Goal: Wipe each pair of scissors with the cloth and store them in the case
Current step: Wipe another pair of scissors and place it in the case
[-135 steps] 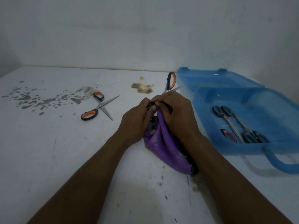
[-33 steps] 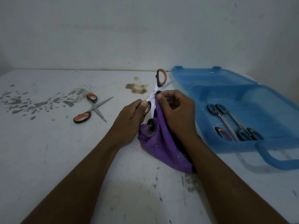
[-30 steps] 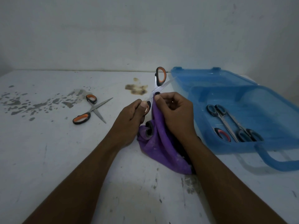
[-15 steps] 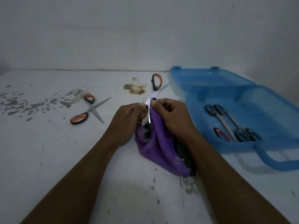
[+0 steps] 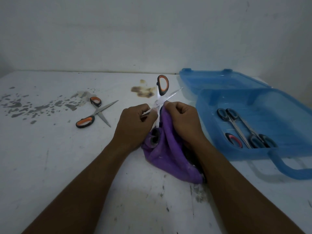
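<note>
Your hands have parted: left hand [image 5: 136, 123] grips the open orange-handled scissors [image 5: 158, 100], right hand [image 5: 183, 121] pinches purple cloth [image 5: 170, 156] on a blade. Right of grip, blue case [image 5: 211, 105] holds stored prs [image 5: 243, 130] (unwiped pr [image 5: 98, 112] waits left).

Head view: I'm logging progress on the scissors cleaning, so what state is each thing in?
Held scissors, blades spread open, one orange handle raised.
Left hand, grips the held scissors.
Right hand, pinches purple cloth at the blade.
Purple cloth, bunched, trailing onto the table.
Table scissors, lying open, apart from both hands.
Blue case, open, lid back.
Cased scissors, lying flat inside.
</note>
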